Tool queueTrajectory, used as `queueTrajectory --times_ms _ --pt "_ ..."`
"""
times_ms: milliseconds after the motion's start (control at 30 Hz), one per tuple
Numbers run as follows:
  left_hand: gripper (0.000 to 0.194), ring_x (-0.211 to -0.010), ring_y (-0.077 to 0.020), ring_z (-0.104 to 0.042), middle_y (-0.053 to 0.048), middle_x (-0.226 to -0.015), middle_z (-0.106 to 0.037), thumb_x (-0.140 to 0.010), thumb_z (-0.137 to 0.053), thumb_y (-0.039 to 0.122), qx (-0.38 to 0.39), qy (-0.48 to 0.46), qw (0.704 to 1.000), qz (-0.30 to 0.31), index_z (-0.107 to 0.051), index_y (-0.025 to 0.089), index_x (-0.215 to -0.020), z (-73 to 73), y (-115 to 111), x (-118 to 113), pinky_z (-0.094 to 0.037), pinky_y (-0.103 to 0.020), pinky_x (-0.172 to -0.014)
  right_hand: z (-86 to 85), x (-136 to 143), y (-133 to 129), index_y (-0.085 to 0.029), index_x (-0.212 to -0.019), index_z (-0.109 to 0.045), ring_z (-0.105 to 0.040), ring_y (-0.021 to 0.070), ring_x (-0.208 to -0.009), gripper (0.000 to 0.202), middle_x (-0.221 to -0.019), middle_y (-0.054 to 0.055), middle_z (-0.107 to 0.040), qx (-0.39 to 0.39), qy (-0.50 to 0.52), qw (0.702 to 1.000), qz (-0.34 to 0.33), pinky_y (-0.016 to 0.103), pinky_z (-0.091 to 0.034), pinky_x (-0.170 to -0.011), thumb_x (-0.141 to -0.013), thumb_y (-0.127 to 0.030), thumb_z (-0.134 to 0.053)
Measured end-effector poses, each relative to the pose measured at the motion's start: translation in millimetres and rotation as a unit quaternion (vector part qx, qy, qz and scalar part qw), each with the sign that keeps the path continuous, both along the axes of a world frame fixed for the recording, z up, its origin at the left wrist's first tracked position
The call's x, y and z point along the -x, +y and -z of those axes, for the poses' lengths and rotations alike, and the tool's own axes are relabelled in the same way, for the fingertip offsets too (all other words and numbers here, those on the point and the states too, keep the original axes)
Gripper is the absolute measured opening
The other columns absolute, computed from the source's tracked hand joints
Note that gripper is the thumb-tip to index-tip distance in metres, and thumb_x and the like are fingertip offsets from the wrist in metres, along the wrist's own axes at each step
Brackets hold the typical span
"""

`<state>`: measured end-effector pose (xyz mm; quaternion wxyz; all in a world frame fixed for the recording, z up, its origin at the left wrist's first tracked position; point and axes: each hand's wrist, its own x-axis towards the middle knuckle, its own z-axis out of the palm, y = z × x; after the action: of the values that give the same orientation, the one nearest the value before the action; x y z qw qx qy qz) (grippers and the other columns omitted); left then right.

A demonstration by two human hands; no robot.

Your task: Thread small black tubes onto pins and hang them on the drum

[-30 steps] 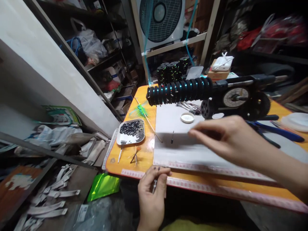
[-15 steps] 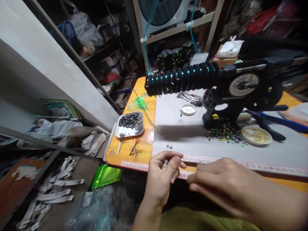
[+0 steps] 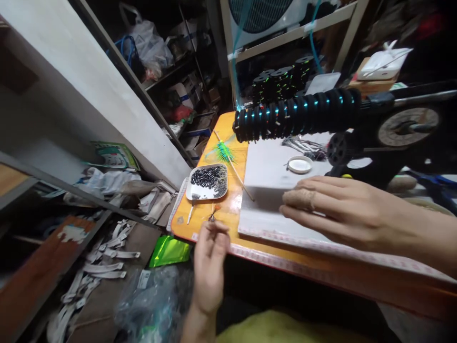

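Note:
My left hand (image 3: pixel 210 269) is at the table's front edge, palm up with fingers curled in. What they hold, if anything, is blurred. Just beyond its fingertips lies a small dark bundle with an orange tip (image 3: pixel 216 208). Over the white board (image 3: pixel 262 162) my right hand (image 3: pixel 339 209) is held with fingers stretched out together, a tan wrap around one finger. Nothing shows in it. To the left, a white tray (image 3: pixel 189 194) holds black bead-like pieces (image 3: pixel 207 176) and small grey bits. A small white-handled brush (image 3: pixel 191 212) leans at its rim.
A black machine with a ribbed roller (image 3: pixel 300 114) juts over the board. A small white dish (image 3: pixel 300 165), a thin stick (image 3: pixel 239 176) and a green bristly tuft (image 3: pixel 224 151) lie behind. Blue-handled pliers (image 3: pixel 433 183) are at right, partly hidden.
The view has swung left. My left hand has moved left toward the orange-tipped bundle; my right hand has risen over the board, its fingers straighter. Small dark pieces on the board no longer show.

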<state>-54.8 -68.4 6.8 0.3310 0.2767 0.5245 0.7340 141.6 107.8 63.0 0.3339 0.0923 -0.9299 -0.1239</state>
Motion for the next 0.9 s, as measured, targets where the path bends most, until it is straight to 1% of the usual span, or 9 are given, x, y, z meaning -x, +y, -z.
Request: queueTrajectory --times_ms 167,267,467,533,600,700,767,833,900 --pt "0.019 -0.079 -0.0141 -0.06 -0.003 -0.082 -0.064 -0.08 -0.086 0.03 -0.047 -0.091 0.994 0.027 -0.074 0.016 -0.081 -13.0 -9 41 -0.052 -0.023 -0.076 3.9 12 -4 -0.02 -0.105 -0.063 -0.065 0.0183 -0.075 0.014 -0.088 0.007 -0.07 0.112 0.039 0.992 0.035 0.032 -0.054 -0.064 -0.101 -0.012 -0.053" --pt "0.017 -0.09 -0.016 -0.067 -0.005 -0.093 -0.072 -0.08 -0.088 0.026 -0.048 -0.083 0.994 0.044 -0.073 0.018 -0.082 -18.4 -9 53 -0.054 -0.025 -0.085 4.2 15 -7 -0.023 -0.105 -0.064 -0.067 0.0165 -0.077 0.017 -0.09 0.005 -0.07 0.172 0.04 0.984 0.025 0.03 -0.051 -0.065 -0.105 -0.018 -0.048" --pt "0.022 -0.098 -0.0241 -0.075 0.002 -0.065 -0.062 -0.076 -0.092 0.031 -0.052 -0.006 0.998 0.042 -0.075 0.02 -0.083 -24.6 0 72 -0.056 -0.039 -0.097 10.5 10 -9 -0.022 -0.102 -0.063 -0.067 0.0154 -0.075 0.018 -0.089 0.007 -0.071 0.211 0.039 0.976 0.042 0.028 -0.049 -0.063 -0.105 -0.014 -0.047" --pt "0.022 -0.084 -0.0222 -0.076 0.004 -0.063 -0.06 -0.076 -0.091 0.034 -0.041 0.027 0.998 0.027 -0.075 0.02 -0.082 -26.3 4 76 -0.061 -0.041 -0.09 14.1 10 -9 -0.021 -0.102 -0.063 -0.067 0.0153 -0.074 0.016 -0.088 0.007 -0.07 0.221 0.033 0.974 0.038 0.027 -0.049 -0.063 -0.104 -0.013 -0.048" --pt "0.02 -0.065 -0.0154 -0.071 0.006 -0.058 -0.056 -0.075 -0.088 0.035 -0.035 0.052 0.998 0.009 -0.075 0.02 -0.08 -26.3 9 79 -0.063 -0.031 -0.071 16.8 10 -10 -0.02 -0.102 -0.062 -0.066 0.0157 -0.074 0.015 -0.087 0.007 -0.069 0.225 0.028 0.974 0.03 0.028 -0.05 -0.062 -0.103 -0.013 -0.049" --pt "0.018 -0.051 -0.01 -0.06 0.003 -0.063 -0.059 -0.076 -0.081 0.034 -0.022 0.093 0.995 -0.006 -0.071 0.019 -0.072 -22.7 16 82 -0.044 -0.016 -0.04 18.6 11 -10 -0.019 -0.104 -0.062 -0.065 0.0162 -0.074 0.014 -0.088 0.007 -0.068 0.227 0.019 0.974 0.021 0.028 -0.049 -0.063 -0.103 -0.012 -0.049" --pt "0.017 -0.052 -0.0105 -0.06 0.0 -0.071 -0.066 -0.081 -0.075 0.031 0.002 0.138 0.99 -0.017 -0.069 0.018 -0.072 -20.1 19 84 -0.037 -0.016 -0.037 19.2 11 -9 -0.018 -0.104 -0.062 -0.064 0.0156 -0.074 0.015 -0.088 0.007 -0.067 0.232 0.015 0.972 0.017 0.027 -0.049 -0.064 -0.102 -0.011 -0.05" --pt "0.013 -0.061 -0.0123 -0.065 -0.002 -0.078 -0.071 -0.089 -0.069 0.027 0.032 0.196 0.98 -0.029 -0.07 0.019 -0.079 -19.2 19 88 -0.046 -0.019 -0.047 20.0 11 -7 -0.018 -0.103 -0.062 -0.062 0.0149 -0.074 0.015 -0.087 0.006 -0.066 0.237 0.015 0.971 0.014 0.027 -0.048 -0.064 -0.102 -0.01 -0.05" --pt "0.01 -0.078 -0.0157 -0.07 -0.003 -0.08 -0.073 -0.095 -0.064 0.023 0.059 0.26 0.963 -0.035 -0.073 0.019 -0.092 -20.6 18 93 -0.055 -0.024 -0.071 20.8 11 -6 -0.018 -0.103 -0.062 -0.062 0.0147 -0.074 0.015 -0.088 0.006 -0.066 0.24 0.014 0.971 0.011 0.027 -0.048 -0.064 -0.102 -0.01 -0.05"
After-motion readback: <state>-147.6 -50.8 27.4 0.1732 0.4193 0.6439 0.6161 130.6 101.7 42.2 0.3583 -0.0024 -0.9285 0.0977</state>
